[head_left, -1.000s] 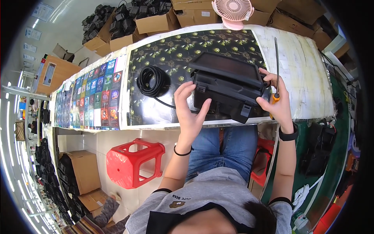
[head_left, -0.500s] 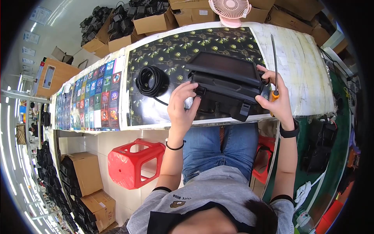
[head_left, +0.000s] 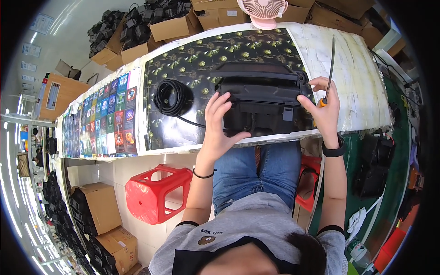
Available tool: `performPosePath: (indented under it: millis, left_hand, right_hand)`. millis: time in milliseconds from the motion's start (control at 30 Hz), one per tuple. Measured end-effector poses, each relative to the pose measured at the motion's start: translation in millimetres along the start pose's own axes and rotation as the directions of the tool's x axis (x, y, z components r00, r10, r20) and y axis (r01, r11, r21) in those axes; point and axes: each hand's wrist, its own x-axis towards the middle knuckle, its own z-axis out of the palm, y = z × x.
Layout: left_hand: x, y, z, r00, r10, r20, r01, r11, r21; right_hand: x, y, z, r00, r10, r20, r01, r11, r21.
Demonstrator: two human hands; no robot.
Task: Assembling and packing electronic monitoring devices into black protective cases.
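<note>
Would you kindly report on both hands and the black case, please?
Left hand at left end of black case. Right hand at right end, screwdriver also held. Coiled cable lies farther left.

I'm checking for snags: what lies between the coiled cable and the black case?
In the head view, the left hand and a stretch of cable lie between the coiled cable and the black case.

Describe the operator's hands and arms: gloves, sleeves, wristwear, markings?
Left hand and right hand are both ungloved, forearms bare. The T-shirt's short grey sleeves end in black cuffs. Left wrist: thin black cord-like band. Right wrist: wider black strap; whether it's a watch isn't clear. No markings discernible on either arm.
</note>
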Motion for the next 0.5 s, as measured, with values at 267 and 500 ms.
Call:
performPosePath:
  millis: [267,500]
  left_hand:
    - [-10.7,25.5,10.8,0.984,0.089,-0.154,-0.048,0.967,0.251]
    - [-11.5,42.8,4.3,0.980,-0.072,-0.183,0.123,0.950,0.287]
  right_hand:
    - [-8.8,-3.3,1.8,0.965,0.144,0.219,-0.188,0.963,0.195]
    - [-8.6,-3.9,2.8,0.931,0.169,0.324,-0.243,0.948,0.205]
